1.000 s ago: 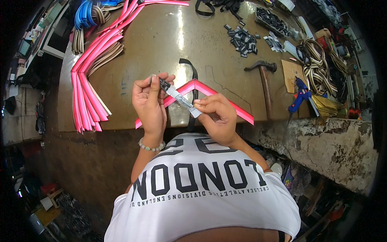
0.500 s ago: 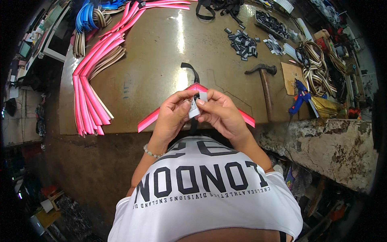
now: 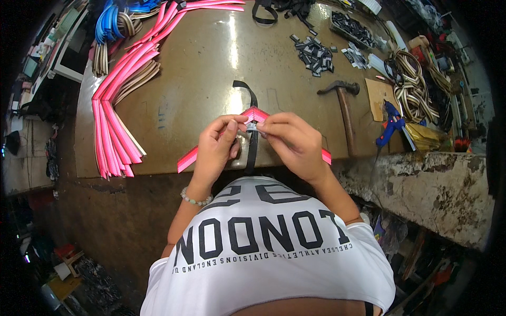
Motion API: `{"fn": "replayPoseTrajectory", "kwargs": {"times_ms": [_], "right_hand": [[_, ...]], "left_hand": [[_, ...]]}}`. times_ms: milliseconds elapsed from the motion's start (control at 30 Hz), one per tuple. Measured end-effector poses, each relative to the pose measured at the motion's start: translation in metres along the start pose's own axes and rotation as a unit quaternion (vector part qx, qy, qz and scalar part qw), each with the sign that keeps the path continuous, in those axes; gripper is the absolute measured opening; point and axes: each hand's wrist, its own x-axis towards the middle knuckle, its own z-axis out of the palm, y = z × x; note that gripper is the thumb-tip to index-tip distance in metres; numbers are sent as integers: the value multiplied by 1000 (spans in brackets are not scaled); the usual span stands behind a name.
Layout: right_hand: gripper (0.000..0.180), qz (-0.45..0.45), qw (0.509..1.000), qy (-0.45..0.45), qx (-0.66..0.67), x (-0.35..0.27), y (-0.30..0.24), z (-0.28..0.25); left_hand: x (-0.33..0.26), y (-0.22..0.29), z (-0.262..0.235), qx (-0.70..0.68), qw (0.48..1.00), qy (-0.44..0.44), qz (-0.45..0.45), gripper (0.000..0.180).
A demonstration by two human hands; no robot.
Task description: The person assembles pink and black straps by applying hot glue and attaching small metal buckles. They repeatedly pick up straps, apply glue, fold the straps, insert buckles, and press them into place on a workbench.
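Right at the table's near edge, a pink strip bent in an upturned V (image 3: pixel 187 159) lies under my two hands. A black strap (image 3: pixel 252 152) runs across its peak, curling at the far end and hanging toward me. My left hand (image 3: pixel 215 145) and my right hand (image 3: pixel 295 145) pinch a small whitish label (image 3: pixel 251 127) between thumbs and fingers, just below the peak and against the strap. Whether the label wraps the strap or only lies on it, I cannot tell. Fingertips partly cover it.
Left on the table lies a bundle of pink strips (image 3: pixel 118 137), with blue coils (image 3: pixel 107 23) beyond. To the right are a hammer (image 3: pixel 345 113), a blue glue gun (image 3: pixel 390 124), a cardboard piece (image 3: pixel 380 95), coiled cords (image 3: pixel 416 100) and a pile of small black tags (image 3: pixel 315 55).
The label, held up and unfolded before, now sits low and flattened against the strap. My hands have spread slightly apart, uncovering the strap's near part.
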Motion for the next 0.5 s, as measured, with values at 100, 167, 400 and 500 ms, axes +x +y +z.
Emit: {"fn": "replayPoseTrajectory", "kwargs": {"times_ms": [100,167,400,500], "right_hand": [[25,-118,989,-32,-84,4,5,-7],[23,-148,983,-19,-107,5,6,-6],[24,359,821,18,443,-3,2,6],[23,333,848,2,413,-4,6,6]], "left_hand": [[5,8,-6,-121,980,-124,-102,26],[5,8,-5,-116,984,-92,-101,22],[-1,10,8,60,998,27,-24,21],[-2,14,12,110,993,41,-20,21]]}}
